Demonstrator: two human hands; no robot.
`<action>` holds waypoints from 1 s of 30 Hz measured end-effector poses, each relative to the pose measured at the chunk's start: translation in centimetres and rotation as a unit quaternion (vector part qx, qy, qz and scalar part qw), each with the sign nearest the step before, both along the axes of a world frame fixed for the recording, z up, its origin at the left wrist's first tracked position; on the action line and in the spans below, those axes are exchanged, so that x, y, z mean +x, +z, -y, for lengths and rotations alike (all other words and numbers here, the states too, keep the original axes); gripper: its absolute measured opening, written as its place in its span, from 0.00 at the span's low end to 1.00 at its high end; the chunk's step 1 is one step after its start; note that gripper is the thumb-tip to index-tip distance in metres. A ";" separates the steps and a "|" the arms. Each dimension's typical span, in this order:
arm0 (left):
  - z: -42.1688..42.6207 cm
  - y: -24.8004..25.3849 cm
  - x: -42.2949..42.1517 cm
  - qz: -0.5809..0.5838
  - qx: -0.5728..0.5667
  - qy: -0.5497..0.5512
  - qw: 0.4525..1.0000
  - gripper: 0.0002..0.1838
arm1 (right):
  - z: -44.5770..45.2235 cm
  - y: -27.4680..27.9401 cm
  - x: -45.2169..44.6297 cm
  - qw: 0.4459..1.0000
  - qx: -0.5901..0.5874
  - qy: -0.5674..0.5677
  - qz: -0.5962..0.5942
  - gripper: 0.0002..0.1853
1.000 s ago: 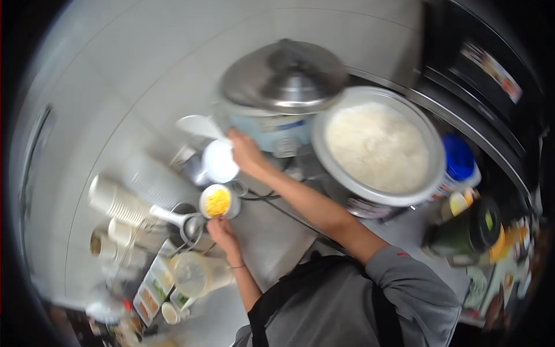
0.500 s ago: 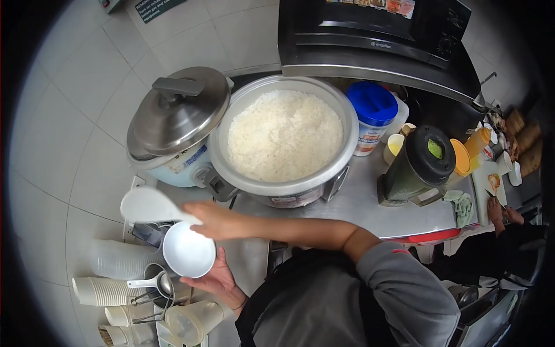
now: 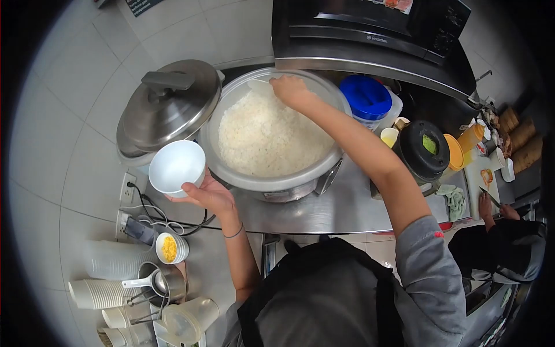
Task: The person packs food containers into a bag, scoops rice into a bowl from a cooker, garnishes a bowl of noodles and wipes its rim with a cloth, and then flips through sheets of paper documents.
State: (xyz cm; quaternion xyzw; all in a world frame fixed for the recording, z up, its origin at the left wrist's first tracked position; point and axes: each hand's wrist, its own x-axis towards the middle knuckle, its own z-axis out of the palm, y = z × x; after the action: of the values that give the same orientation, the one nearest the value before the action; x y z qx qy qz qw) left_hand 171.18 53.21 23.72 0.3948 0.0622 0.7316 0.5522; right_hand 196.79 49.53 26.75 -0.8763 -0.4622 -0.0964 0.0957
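My left hand [image 3: 213, 195] grips an empty white bowl [image 3: 176, 166], tilted beside the left front of a large rice cooker [image 3: 213, 156]. Over the cooker's far side, my right hand [image 3: 291, 91] is closed around the handle of a white rice paddle [image 3: 259, 88]. The paddle's blade dips at the back edge of the cooked white rice [image 3: 269, 136], partly hidden. A steel lid [image 3: 179, 107] with a grey handle rests on another cooker to the left.
A blue-lidded tub [image 3: 365, 97] and a dark-lidded blender jug [image 3: 424, 150] stand right of the cooker, below a microwave [image 3: 370, 37]. Stacked cups [image 3: 95, 294] and a cup of yellow food [image 3: 169, 247] are lower left. At far right, a co-worker's hands [image 3: 487, 205] hold a knife.
My right hand has swung from beside the bowl up to the back of the rice with the paddle. My left hand has raised the bowl toward the cooker, uncovering the cup of yellow food.
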 end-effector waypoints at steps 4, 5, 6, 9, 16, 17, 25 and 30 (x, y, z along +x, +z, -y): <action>0.6 -0.1 1.3 -0.001 -0.039 -0.027 0.999 0.40 | -3.1 -3.1 3.5 0.969 -0.015 0.007 0.246 0.10; 0.9 -0.2 1.4 -0.005 -0.046 -0.031 0.998 0.37 | -3.6 -3.2 3.4 0.970 -0.016 0.005 0.243 0.10; 1.1 -0.3 1.5 -0.006 -0.053 -0.035 0.998 0.35 | -4.0 -3.1 3.4 0.973 -0.025 0.035 0.225 0.09; 1.3 -0.7 1.8 -0.031 -0.043 -0.024 0.998 0.35 | -5.1 -3.0 3.5 0.978 -0.041 0.086 0.188 0.08; 0.5 -2.0 1.9 -0.050 -0.015 0.000 0.999 0.37 | -4.3 -2.9 1.3 0.962 -0.089 0.160 0.200 0.06; 0.4 -2.1 1.9 -0.044 -0.011 -0.001 0.999 0.37 | -4.1 -3.0 0.8 0.957 -0.094 0.166 0.219 0.06; 0.3 -2.2 1.9 -0.042 0.018 0.017 0.999 0.37 | 0.7 -5.0 -5.0 0.933 -0.142 0.227 0.239 0.04; 0.3 -1.2 1.5 0.011 -0.077 -0.052 0.996 0.40 | 1.4 -2.0 -5.2 0.940 -0.166 0.245 0.171 0.06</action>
State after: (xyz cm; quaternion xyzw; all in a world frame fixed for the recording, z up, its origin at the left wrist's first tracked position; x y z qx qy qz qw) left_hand 172.67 52.86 22.53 0.3457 0.0917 0.6993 0.6190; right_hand 191.58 48.12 24.75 -0.7096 -0.6817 -0.1401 -0.1104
